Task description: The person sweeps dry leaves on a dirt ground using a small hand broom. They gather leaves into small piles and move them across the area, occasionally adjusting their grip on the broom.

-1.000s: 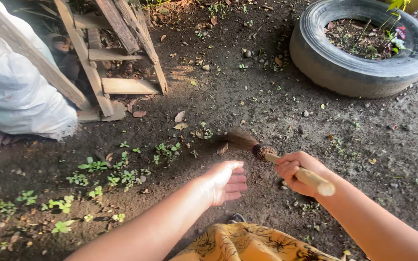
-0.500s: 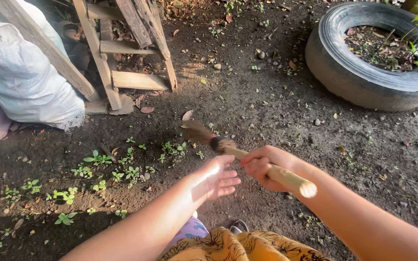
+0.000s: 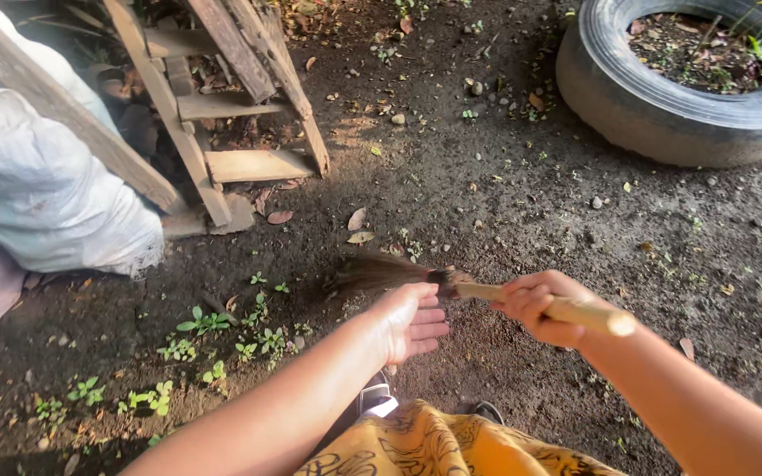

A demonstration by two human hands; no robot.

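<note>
Since half a second ago the small broom (image 3: 416,275) has swung lower, its dark bristles now level over the bare soil (image 3: 504,194) beside the green seedlings (image 3: 222,339). Her right hand (image 3: 540,307) is clamped around the pale wooden handle, while the left hand (image 3: 412,322) hangs flat and loose-fingered just under the bristle binding, holding nothing.

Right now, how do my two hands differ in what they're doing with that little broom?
The right hand is curled in a fist around the broom by its wooden handle; the left hand is open, fingers straight, gripping nothing. The right hand sits further along the handle toward its end; the left lies beside the bristle base, and contact cannot be told. Both are bare, low over dark soil.
</note>
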